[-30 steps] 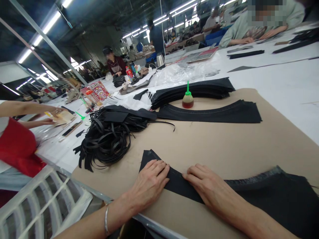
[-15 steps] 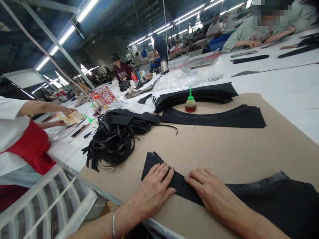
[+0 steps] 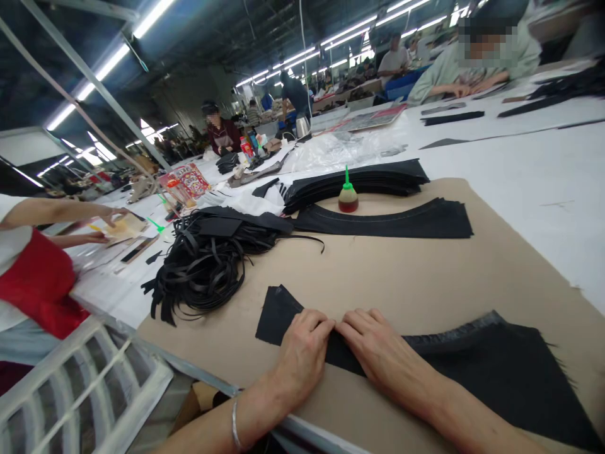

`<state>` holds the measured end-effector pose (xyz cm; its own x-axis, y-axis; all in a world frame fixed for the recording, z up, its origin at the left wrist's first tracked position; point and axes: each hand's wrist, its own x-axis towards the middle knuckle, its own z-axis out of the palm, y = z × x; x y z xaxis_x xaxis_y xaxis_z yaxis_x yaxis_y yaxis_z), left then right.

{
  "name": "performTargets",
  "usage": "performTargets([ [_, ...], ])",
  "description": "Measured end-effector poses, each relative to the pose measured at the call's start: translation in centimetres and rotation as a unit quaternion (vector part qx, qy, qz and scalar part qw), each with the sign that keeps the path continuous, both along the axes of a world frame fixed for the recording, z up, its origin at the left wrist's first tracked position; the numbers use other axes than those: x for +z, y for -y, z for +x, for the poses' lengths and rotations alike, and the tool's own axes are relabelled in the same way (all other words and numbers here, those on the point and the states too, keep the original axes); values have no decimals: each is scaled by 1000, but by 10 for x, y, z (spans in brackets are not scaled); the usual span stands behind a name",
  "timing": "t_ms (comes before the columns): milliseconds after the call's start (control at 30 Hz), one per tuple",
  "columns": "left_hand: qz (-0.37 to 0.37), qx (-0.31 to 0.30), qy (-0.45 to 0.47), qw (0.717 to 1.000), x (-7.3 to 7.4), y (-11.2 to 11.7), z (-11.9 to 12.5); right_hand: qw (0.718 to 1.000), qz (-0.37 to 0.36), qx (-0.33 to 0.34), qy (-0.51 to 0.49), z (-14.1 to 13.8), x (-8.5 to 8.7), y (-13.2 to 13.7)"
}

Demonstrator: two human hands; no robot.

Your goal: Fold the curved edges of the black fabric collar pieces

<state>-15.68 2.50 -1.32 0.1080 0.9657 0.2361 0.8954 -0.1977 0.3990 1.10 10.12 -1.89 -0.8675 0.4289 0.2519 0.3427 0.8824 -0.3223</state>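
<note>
A long black fabric piece [image 3: 496,372] with a curved upper edge lies across the brown board. A shiny dark band runs along that edge on the right. My left hand [image 3: 302,350] has its fingers curled and pinched on the edge near the piece's left end. Close beside it, my right hand [image 3: 371,343] presses its fingertips together on the same edge, almost touching the left thumb. The hands cover the stretch of edge between them, and my right forearm crosses over the fabric's lower part.
Black straps [image 3: 198,271] lie in a tangled heap at left. Behind are curved black pieces [image 3: 387,221], a thicker stack [image 3: 359,180] and a green-tipped bottle [image 3: 348,200]. A pale slatted rack [image 3: 80,391] stands beside the table. A co-worker in a red apron [image 3: 38,277] works at left.
My left hand has gone from lying fairly flat on the fabric to pinching its edge, moving right toward my right hand. The right hand has shifted slightly left. The view has turned slightly.
</note>
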Motion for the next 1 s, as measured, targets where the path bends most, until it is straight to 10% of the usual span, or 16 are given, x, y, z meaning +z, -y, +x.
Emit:
performTargets([
  [400, 27, -62, -52, 996, -4, 23, 0, 999, 30, 9, -44, 3, -17, -7],
  [633, 38, 67, -50, 996, 6, 10, -47, 998, 35, 13, -43, 4, -15, -7],
  [1000, 16, 36, -156, 987, -5, 9, -91, 998, -53, -37, 21, 7, 9, -5],
])
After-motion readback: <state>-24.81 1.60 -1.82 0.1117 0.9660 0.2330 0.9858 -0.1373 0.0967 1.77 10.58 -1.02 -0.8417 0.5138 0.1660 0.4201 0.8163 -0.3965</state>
